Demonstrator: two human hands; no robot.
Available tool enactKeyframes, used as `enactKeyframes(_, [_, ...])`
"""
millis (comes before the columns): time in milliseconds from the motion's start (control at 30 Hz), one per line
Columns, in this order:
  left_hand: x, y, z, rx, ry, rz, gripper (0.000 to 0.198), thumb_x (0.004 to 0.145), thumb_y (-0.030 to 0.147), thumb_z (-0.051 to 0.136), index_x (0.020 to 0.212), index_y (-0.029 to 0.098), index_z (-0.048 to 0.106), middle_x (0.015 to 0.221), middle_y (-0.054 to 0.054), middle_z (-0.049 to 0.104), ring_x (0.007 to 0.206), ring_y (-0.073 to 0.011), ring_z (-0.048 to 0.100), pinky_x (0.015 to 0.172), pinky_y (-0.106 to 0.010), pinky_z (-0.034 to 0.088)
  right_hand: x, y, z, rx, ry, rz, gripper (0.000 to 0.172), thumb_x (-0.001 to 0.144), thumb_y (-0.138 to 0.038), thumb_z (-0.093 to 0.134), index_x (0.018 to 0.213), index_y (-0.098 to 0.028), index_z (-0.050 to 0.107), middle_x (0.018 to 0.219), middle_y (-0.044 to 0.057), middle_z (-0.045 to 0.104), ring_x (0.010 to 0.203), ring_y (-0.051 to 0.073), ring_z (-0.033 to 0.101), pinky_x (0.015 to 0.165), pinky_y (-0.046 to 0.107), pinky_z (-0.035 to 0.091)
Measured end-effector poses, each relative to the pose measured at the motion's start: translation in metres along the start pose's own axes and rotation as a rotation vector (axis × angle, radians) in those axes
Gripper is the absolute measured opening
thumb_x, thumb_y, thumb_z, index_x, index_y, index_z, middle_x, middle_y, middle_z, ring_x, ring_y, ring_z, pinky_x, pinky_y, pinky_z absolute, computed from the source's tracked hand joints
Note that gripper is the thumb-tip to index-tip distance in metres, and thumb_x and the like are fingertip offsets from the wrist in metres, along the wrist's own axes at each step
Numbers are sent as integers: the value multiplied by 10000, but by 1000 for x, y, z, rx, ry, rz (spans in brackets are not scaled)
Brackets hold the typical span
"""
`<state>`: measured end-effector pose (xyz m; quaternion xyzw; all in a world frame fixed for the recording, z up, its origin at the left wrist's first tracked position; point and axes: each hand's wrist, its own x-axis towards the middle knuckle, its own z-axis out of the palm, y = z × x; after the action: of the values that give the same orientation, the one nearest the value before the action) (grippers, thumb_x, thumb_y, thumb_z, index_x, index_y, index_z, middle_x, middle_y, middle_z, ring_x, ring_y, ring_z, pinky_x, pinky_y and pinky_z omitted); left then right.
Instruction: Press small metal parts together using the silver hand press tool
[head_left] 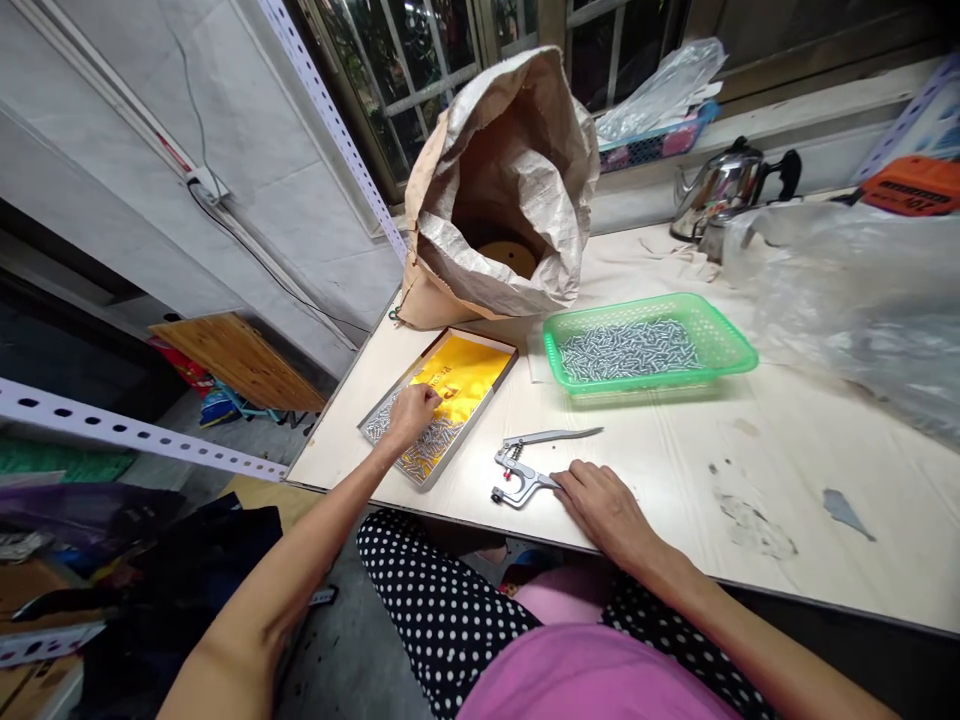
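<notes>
My left hand (412, 414) is over a shallow tray (471, 440), its fingers closed in a pinch; anything between the fingertips is too small to make out. A yellow printed sheet (474, 358) lines the tray, and many small silvery metal pieces (439, 446) lie at its near end. On the table, hand pliers (528, 484) that look like snap-fastener pliers lie with their handles spread, jaws to the left. My right hand (604, 508) rests on the table with its fingers closed on the end of the lower handle. The upper handle is uncovered.
A green plastic basket (731, 352) holds many similar metal pieces. Behind the tray stands a large open paper sack (439, 250). A metal kettle (724, 185), clear plastic bags (885, 310) and an orange item (915, 186) occupy the back right. The table (675, 470) ends just before my lap.
</notes>
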<state>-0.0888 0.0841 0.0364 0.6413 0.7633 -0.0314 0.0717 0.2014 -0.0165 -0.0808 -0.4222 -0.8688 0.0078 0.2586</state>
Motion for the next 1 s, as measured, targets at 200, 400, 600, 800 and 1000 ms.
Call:
enactKeyframes(200, [-73,43,10,-214,-39,342,151,891,263,565,893,176,689,901,-42,714,835,-172,647,764,-256,453,3,-2,-6,-28,-53,29,162,952,-175,484,928,-188,643,789,40,540,744,178,467,666,314,272])
enactKeyframes(400, [-109,49,54,22,-174,293,183,943,230,480,967,173,652,1005,-72,666,908,-201,644,769,-275,453,-7,9,-22,-60,-104,51,163,937,-163,506,983,-225,650,808,43,541,752,186,443,659,317,257])
enactKeyframes(600, [-107,35,71,-78,-138,307,175,954,234,473,1006,176,630,1003,-60,634,948,-179,627,819,-255,446,-18,22,-25,-37,-117,57,163,950,-217,513,998,-245,665,808,38,533,767,189,432,665,317,261])
enactKeyframes(800, [-114,40,72,6,-123,300,201,971,229,424,1025,196,615,997,-59,601,938,-180,612,790,-252,439,-18,21,-22,-52,-95,63,183,954,-217,501,1015,-239,672,801,43,536,759,191,419,661,319,258])
enactKeyframes(1000, [-116,46,71,132,-113,226,223,981,228,373,1063,201,578,1001,-65,586,922,-191,597,761,-263,439,-17,21,-23,-48,-78,62,181,952,-213,502,1016,-238,670,801,44,540,766,194,421,667,323,260])
